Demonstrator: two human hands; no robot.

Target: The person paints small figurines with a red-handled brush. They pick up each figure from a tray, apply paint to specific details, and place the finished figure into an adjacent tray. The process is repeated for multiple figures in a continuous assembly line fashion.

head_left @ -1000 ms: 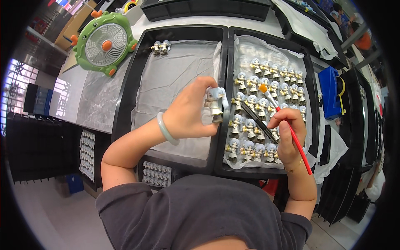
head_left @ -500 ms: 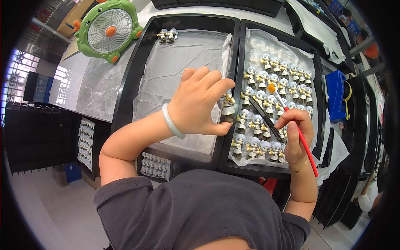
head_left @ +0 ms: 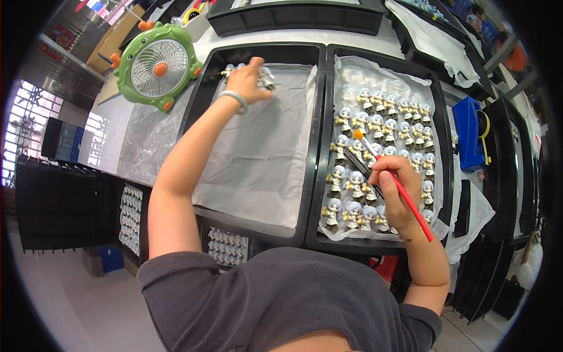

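My left hand (head_left: 249,82) reaches over the far left part of the left black tray (head_left: 314,176), its fingers around a small pale-haired figurine (head_left: 267,78). Other figurines (head_left: 229,70) stand in that tray's far left corner, partly covered by the hand. Over the right tray (head_left: 326,170), my right hand (head_left: 399,190) is closed on a red-handled paintbrush (head_left: 413,205) with orange bristles. A slim black tool (head_left: 359,164) is gripped alongside it; its kind I cannot make out. Below this hand, rows of similar figurines (head_left: 353,183) stand on white sheeting.
A green animal-shaped fan (head_left: 159,67) stands left of the trays. Another black tray (head_left: 293,20) lies beyond them. To the right is a blue bin (head_left: 469,135). Lower down at the left, more trays hold small pale pieces (head_left: 130,217).
My left hand has carried the figurine from the left tray's right edge to its far left corner. My right hand, still holding both tools, has shifted slightly left.
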